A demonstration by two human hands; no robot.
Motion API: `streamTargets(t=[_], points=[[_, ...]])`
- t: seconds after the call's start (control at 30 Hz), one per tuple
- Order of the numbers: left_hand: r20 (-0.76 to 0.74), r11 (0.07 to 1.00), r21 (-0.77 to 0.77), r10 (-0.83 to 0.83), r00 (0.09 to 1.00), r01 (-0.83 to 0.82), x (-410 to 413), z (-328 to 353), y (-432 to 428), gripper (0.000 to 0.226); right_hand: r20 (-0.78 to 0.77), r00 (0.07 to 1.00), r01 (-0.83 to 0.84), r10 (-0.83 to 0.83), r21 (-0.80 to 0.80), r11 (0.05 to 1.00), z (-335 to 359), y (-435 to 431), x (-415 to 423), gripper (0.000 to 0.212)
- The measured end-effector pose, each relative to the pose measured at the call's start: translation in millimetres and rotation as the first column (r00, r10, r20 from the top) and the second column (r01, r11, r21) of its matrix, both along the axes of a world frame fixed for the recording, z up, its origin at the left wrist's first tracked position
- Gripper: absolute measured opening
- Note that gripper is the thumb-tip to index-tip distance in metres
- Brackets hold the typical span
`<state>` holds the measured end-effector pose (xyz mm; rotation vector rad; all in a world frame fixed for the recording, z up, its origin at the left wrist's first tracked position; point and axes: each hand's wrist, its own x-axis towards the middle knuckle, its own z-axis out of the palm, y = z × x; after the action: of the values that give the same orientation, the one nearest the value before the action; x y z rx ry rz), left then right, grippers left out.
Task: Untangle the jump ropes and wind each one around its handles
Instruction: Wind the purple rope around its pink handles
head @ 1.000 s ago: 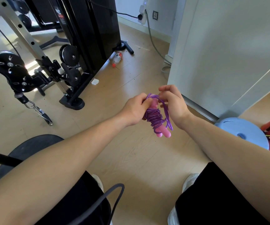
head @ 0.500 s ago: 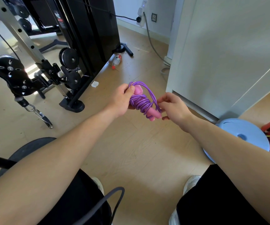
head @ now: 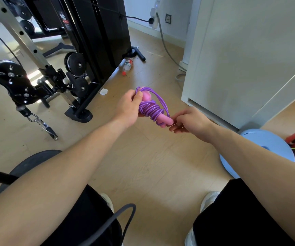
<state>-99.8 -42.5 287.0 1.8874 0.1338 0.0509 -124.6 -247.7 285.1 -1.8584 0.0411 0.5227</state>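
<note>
Above the floor [head: 143, 166], left hand [head: 128, 110] grips pink handles [head: 164, 119]; right hand [head: 191, 123] pinches purple rope [head: 149, 109]

Home gym: cable machine [head: 58, 55], weight plate [head: 260, 148].

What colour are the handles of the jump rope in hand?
Pink handles, wrapped in purple cord; seen in the head view.

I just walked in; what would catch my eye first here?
A purple jump rope coiled round pink handles, mid-frame: the left hand grips its upper end, the right hand pinches its lower end. A black weight machine stands upper left; a pale blue disc lies on the floor at right.
</note>
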Motion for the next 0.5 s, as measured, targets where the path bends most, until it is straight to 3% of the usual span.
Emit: streamTargets(t=[0.13,0.3,0.5], points=[[0.019,0.998,0.031,0.048,0.999,-0.049,4.2,-2.5,2.5,0.026,-0.099,0.995,0.032,-0.022,0.106,0.994,-0.8,0.6,-0.1,0.031],[0.064,0.992,0.118,0.029,0.998,-0.036,3.6,-6.1,-0.7,0.024,-0.122,0.992,0.048,-0.031,0.137,0.989,-2.1,6.2,-0.3,0.031],[0.105,0.945,0.324,-0.071,0.992,0.033,-1.7,-11.7,-8.3,0.031,-0.125,0.992,-0.026,0.026,0.003,1.0,2.3,8.1,-5.1,0.03]])
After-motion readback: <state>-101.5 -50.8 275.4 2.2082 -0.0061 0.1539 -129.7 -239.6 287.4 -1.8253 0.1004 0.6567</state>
